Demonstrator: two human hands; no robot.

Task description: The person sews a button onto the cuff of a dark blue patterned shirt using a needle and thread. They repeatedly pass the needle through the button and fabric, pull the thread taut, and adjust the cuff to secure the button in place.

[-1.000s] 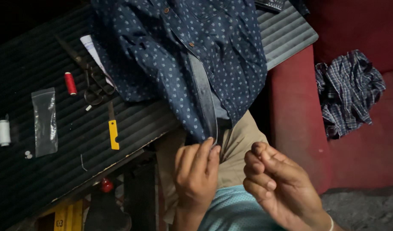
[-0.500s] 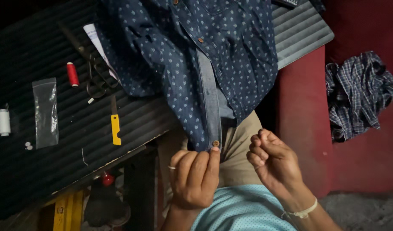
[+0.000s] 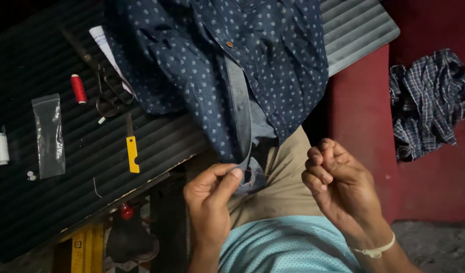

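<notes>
Left hand [image 3: 209, 194] pinching shirt [image 3: 217, 65] hem — right hand [image 3: 338, 182] clenched beside, grasping thin thread [image 3: 265, 174].

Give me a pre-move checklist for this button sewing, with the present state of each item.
1. Left hand pinches the hem corner of the blue patterned shirt: ok.
2. Right hand closed as if around a needle: needle itself cannot tell.
3. Thread runs from the shirt edge toward the right hand: faintly visible, ok.
4. Button at the pinched edge: hidden by the fold, cannot tell.
5. Scissors within reach on the ribbed black table: ok.
6. Red thread spool and white thread spool lie on the table: ok.
</notes>
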